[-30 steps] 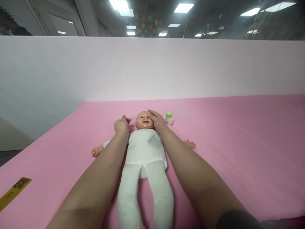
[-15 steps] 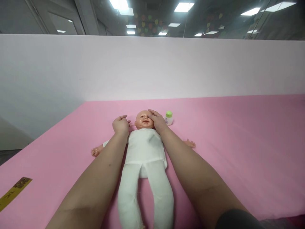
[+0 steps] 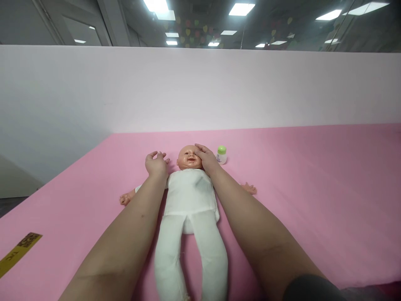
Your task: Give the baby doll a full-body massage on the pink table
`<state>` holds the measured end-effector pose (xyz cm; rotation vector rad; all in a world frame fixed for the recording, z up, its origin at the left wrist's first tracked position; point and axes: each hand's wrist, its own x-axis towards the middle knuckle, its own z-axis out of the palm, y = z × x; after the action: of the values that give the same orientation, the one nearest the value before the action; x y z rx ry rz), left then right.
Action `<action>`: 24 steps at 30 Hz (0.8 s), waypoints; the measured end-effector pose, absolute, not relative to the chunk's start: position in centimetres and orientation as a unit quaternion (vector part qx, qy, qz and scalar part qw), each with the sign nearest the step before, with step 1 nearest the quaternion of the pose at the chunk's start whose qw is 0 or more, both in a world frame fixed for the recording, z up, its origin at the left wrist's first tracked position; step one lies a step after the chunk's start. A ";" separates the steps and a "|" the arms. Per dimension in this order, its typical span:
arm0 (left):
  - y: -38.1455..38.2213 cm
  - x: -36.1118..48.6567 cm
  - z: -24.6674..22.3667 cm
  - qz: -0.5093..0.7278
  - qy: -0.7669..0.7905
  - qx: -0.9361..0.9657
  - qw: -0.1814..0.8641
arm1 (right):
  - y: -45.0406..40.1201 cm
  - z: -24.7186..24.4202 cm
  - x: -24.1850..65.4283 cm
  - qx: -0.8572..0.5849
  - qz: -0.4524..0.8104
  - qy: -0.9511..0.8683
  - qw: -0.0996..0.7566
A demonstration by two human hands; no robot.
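Pink mat (image 3: pixel 297 188), wide right | left hand (image 3: pixel 157 164) empty, half-curled | right hand (image 3: pixel 207 158) cups doll (image 3: pixel 190 192)

1. The doll (image 3: pixel 191 194) lies face up on the pink surface (image 3: pixel 300 184).
2. The right hand (image 3: pixel 207 159) touches its face.
3. The left hand (image 3: pixel 157 164) is beside its head, palm upturned.
4. A green-lidded jar (image 3: pixel 222 155) stands near the right hand.

White wall (image 3: pixel 200 88) beneath dark glass (image 3: pixel 282 25) reflecting bright rectangular ceiling lights (image 3: pixel 242 9).
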<state>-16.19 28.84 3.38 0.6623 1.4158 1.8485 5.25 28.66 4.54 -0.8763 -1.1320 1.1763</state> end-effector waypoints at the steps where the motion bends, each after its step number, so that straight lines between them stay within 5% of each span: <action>1: 28.9 -16.3 3.3 0.717 0.546 0.250 0.354 | 28.6 4.6 5.3 -0.379 0.508 -0.488 0.600; 18: 27.5 -17.0 4.0 0.671 0.597 0.303 0.320 | 28.6 4.6 5.2 -0.384 0.510 -0.486 0.597; 24: 27.1 -16.1 6.4 0.691 0.528 0.305 0.389 | 28.7 4.4 5.4 -0.386 0.500 -0.495 0.597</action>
<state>-16.13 27.11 6.44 0.7743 1.3417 1.7567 5.44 28.73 4.41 -0.8958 -1.1481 1.1603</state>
